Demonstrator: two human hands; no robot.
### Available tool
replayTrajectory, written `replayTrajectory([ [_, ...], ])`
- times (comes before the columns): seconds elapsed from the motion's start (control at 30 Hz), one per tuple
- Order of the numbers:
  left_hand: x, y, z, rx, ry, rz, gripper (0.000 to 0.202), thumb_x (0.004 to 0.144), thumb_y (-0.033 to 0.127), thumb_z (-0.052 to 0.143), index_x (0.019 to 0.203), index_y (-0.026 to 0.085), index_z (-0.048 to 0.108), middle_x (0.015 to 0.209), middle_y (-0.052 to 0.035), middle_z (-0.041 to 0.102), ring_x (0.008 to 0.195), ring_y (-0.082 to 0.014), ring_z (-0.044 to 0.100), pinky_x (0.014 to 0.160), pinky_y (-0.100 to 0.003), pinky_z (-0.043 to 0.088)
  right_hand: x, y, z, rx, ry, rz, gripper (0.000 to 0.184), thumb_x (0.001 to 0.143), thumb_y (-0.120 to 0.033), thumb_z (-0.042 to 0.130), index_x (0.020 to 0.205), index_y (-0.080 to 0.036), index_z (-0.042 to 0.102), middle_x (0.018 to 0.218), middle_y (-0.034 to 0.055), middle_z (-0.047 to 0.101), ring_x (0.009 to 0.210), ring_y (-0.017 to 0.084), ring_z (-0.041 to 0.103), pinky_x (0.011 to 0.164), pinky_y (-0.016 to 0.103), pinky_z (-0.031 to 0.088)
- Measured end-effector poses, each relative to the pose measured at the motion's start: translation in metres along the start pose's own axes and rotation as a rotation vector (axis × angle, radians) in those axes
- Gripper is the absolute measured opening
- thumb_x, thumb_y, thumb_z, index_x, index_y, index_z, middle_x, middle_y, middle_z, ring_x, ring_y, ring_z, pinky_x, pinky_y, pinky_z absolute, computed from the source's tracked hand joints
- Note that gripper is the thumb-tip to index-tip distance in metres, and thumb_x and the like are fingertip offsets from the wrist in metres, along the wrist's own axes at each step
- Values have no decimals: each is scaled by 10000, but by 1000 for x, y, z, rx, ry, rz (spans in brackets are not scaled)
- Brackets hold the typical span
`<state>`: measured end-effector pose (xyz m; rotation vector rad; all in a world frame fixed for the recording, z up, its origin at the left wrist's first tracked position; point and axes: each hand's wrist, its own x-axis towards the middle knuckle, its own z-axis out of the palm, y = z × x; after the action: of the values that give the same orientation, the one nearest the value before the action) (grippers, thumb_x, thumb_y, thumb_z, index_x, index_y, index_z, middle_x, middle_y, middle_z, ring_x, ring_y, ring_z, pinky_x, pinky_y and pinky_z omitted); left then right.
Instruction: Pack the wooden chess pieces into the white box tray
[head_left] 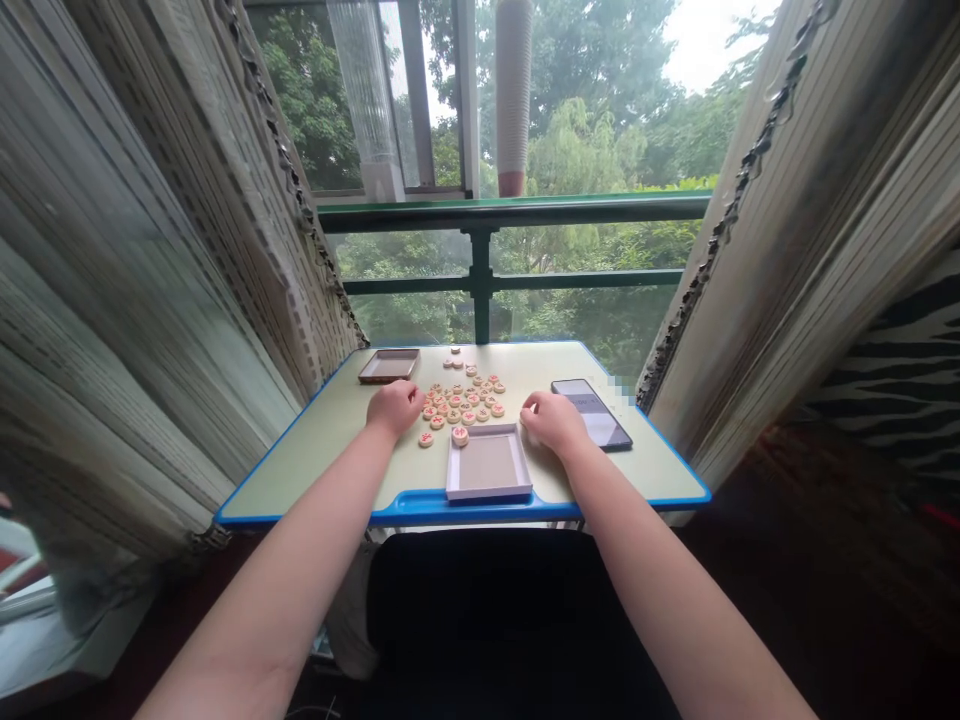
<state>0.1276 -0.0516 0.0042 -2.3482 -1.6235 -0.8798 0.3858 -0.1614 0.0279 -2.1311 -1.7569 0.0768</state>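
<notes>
- Toward eleven o'clock from the box (491, 466), my feed showed round, pale pieces (455, 401), mostly red-marked.
- Left hand (394, 406) at ten, right hand (555, 420) at two: both half-curled; I couldn't tell their grip.

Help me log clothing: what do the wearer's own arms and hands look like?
The left arm and right arm show no sleeves and taper smoothly, with no watch or bracelet in view. The left hand and right hand are ungloved; I cannot make out any rings.
</notes>
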Motion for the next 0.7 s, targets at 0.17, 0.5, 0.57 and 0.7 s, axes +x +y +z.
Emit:
replayTrajectory([
  [0.17,2,0,0,-2,-29,-94,260,753,292,429,601,176,605,715,-69,671,670,-175,566,550,-257,330,1,1,3,-21,-4,15,260,780,-244,465,942,-224,667,962,73,681,872,216,596,661,281,396],
  [0.5,5,2,0,-24,-87,-102,269,756,315,436,633,176,631,744,-78,678,691,-182,565,540,-258,306,4,0,12,-20,6,-37,268,858,-298,417,980,-280,655,1044,24,655,877,178,583,652,259,382],
  [0.57,6,2,1,-29,-90,-93,275,756,320,432,630,178,630,743,-77,676,691,-184,565,539,-261,304,5,1,13,-13,11,-39,269,867,-307,409,981,-283,650,1043,22,651,861,174,585,648,260,381],
  [0.7,7,-1,2,-13,-75,-106,283,760,324,427,636,179,635,740,-77,676,695,-189,571,548,-266,316,7,2,15,7,36,-19,275,866,-286,395,999,-252,634,1055,43,642,890,184,579,677,271,385],
])
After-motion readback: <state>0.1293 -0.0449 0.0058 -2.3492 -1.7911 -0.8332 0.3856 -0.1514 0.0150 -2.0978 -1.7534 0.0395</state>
